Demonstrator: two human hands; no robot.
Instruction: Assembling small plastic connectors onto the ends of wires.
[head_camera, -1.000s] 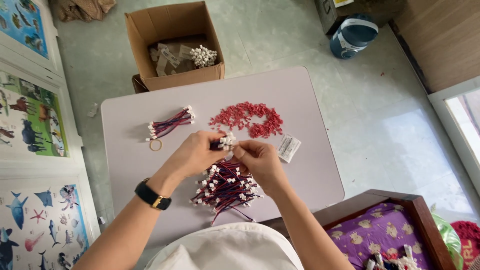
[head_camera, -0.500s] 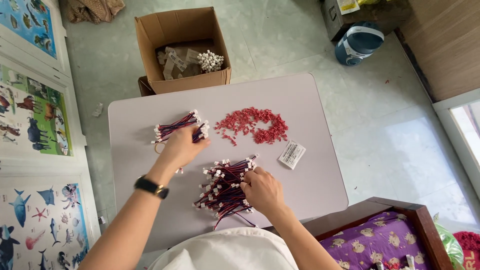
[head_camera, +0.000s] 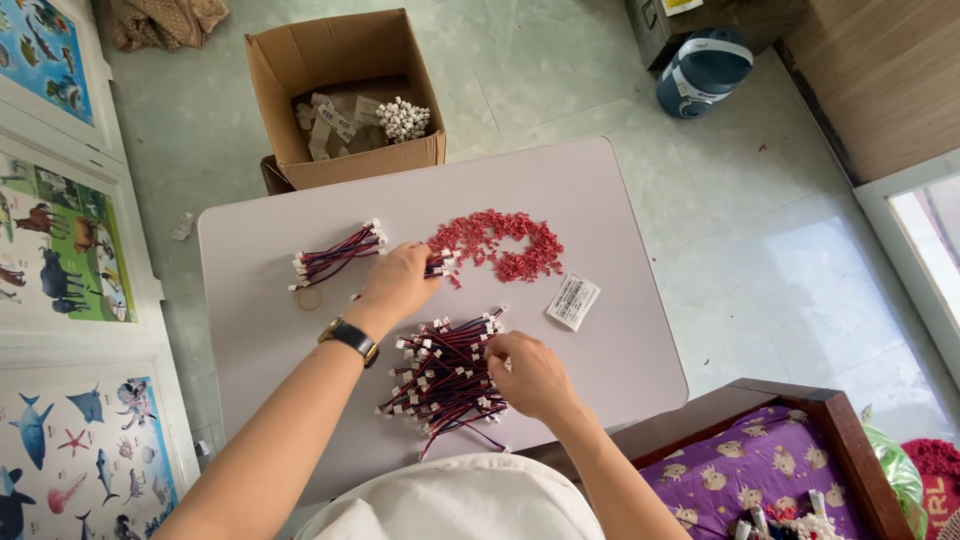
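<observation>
While the left hand (head_camera: 398, 285) grips a few white-plugged wire leads (head_camera: 438, 265) beside the red connector housings (head_camera: 497, 243), the right hand (head_camera: 528, 372) rests on the loose wire harness pile (head_camera: 445, 378) — fingers curled into it, pinching a lead. A finished bundle (head_camera: 335, 257) lies on the grey table (head_camera: 600, 190) — left of both hands.

Left hand (head_camera: 398, 285) reaches forward; right hand (head_camera: 528, 373) curled.

Views: one, head-worn | Facing: steeply down from above the person's own cap onto the pale table (head_camera: 620, 330) | Range: arm's reach, both forearms rising from the bottom edge | Frame: whole tabletop, cardboard box (head_camera: 340, 60) at top, tiled floor (head_camera: 760, 230) right, posters (head_camera: 60, 250) left | Shared with other views: none
</observation>
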